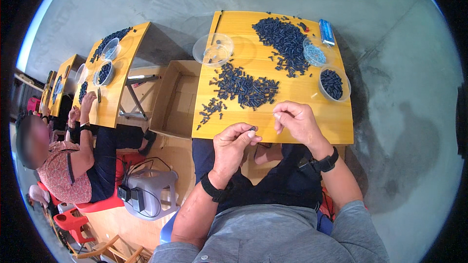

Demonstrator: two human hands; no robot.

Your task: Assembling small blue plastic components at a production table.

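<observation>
Just past the near edge of the yellow table [273, 119], my left hand [231, 143] pinches a small black cylindrical piece [252, 128] between thumb and fingers. My right hand [300, 119] is a little to the right and higher, its thumb and fingertips pressed together. Whatever those fingertips hold, if anything, is too small to make out. Beyond my hands lies a loose pile of short black pieces [246, 87], with stray ones trailing to the left. A second, larger heap of black pieces [282, 41] covers the far part of the table.
Right side: a clear tub of black pieces [333, 85], a clear tub of small bluish bits [314, 54], a blue box [326, 32]. Another clear tub [197, 48] stands far left. A cardboard box [165, 104] is beside the table. A co-worker [68, 170] sits at a neighbouring table.
</observation>
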